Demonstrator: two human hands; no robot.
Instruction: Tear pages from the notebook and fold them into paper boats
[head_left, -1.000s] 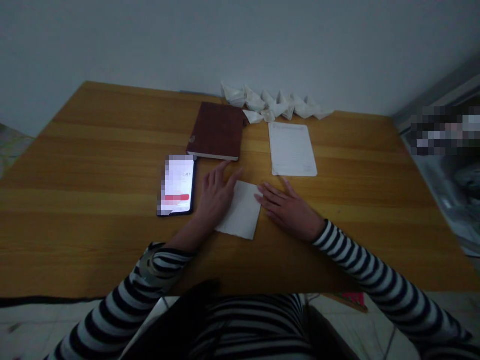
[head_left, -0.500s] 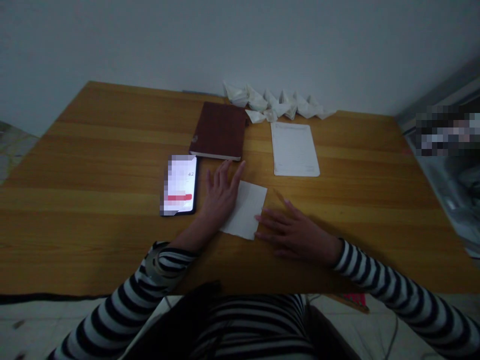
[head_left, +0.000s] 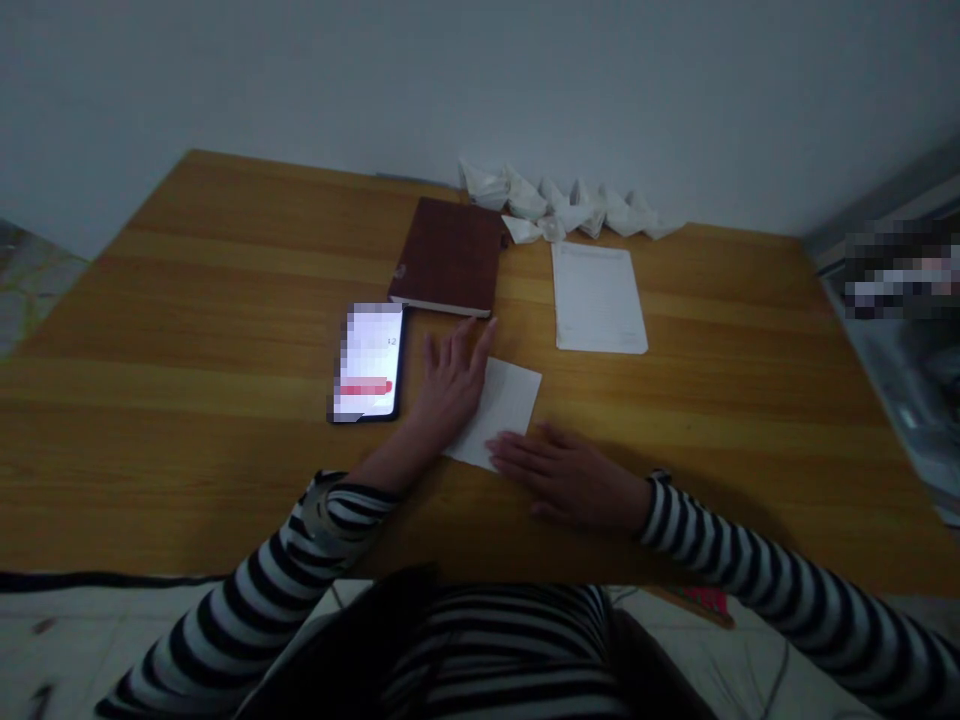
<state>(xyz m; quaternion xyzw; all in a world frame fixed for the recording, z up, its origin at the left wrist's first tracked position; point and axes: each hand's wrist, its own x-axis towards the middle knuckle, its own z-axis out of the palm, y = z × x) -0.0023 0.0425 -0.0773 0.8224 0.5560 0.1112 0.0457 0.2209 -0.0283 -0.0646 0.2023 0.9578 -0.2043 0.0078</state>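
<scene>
A small white sheet of paper (head_left: pixel 504 405) lies flat on the wooden table in front of me. My left hand (head_left: pixel 453 388) rests over its left side, fingers stretched out and apart, pointing toward the notebook. From the right, my right hand (head_left: pixel 559 472) lies with extended fingers over the sheet's lower right corner. Neither hand grips anything. Just left of my left hand is a phone (head_left: pixel 367 360) with a lit screen. A dark red notebook (head_left: pixel 450 255) lies beyond my left fingertips.
A white paper pad (head_left: pixel 600 298) lies to the right of the notebook. Behind it, several folded white paper boats (head_left: pixel 555 205) stand in a row by the wall (head_left: pixel 480 80). The wooden table (head_left: pixel 225 350) reaches back to that wall, and its near edge is close to my body.
My right hand has moved left onto the sheet's lower right corner, with its fingers closer together. My left hand stays on the sheet. The whole view has shifted slightly.
</scene>
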